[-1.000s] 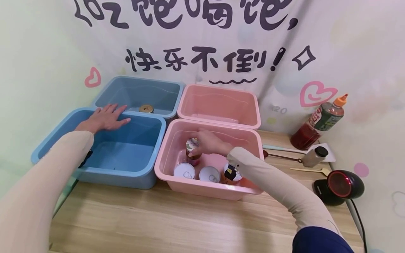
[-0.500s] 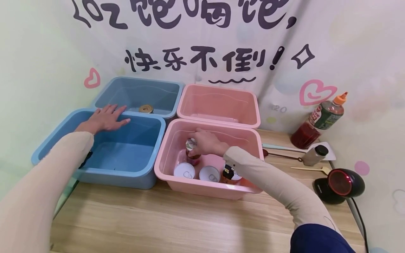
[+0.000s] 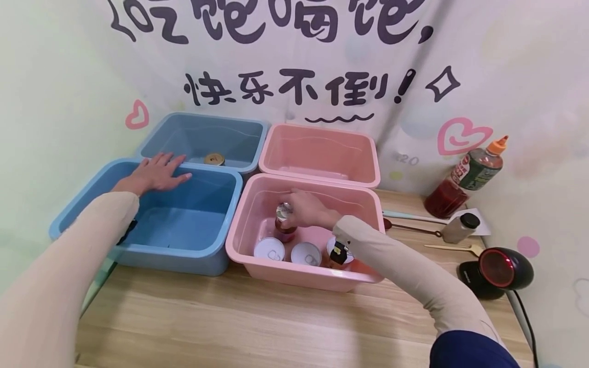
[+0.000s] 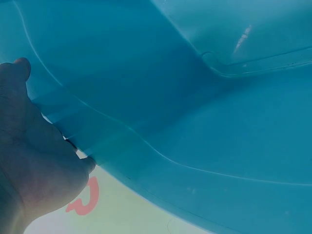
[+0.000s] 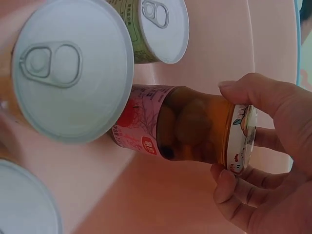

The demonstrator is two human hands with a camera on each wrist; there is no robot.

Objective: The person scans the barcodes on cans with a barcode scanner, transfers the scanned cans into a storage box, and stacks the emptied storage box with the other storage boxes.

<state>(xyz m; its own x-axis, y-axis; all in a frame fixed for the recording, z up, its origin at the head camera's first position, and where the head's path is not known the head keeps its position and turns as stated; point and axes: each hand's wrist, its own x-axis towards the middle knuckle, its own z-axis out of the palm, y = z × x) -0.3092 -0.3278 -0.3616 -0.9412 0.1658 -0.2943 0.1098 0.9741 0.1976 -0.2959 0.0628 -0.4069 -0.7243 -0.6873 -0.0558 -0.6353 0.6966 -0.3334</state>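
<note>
My right hand (image 3: 309,208) reaches into the front pink bin (image 3: 308,283) and grips a glass jar (image 3: 285,230) near its lid. In the right wrist view the thumb and curled fingers of the hand (image 5: 278,161) hold the patterned lid of the jar (image 5: 190,124), which has a pink label and round pieces inside. Pull-tab cans (image 3: 269,249) stand beside it. My left hand (image 3: 154,174) lies with spread fingers over the back rim of the front blue bin (image 3: 170,252); in the left wrist view the hand (image 4: 44,151) touches the rim.
A back blue bin (image 3: 193,120) holds a gold-lidded can (image 3: 213,159); a back pink bin (image 3: 322,132) adjoins it. To the right lie utensils (image 3: 414,217), a sauce bottle (image 3: 465,179), a black-capped bottle (image 3: 460,228) and a black device (image 3: 497,268).
The jar in my right hand has shifted slightly to the right, with a small gap now between it and its earlier place. My left hand stays on the rim.
</note>
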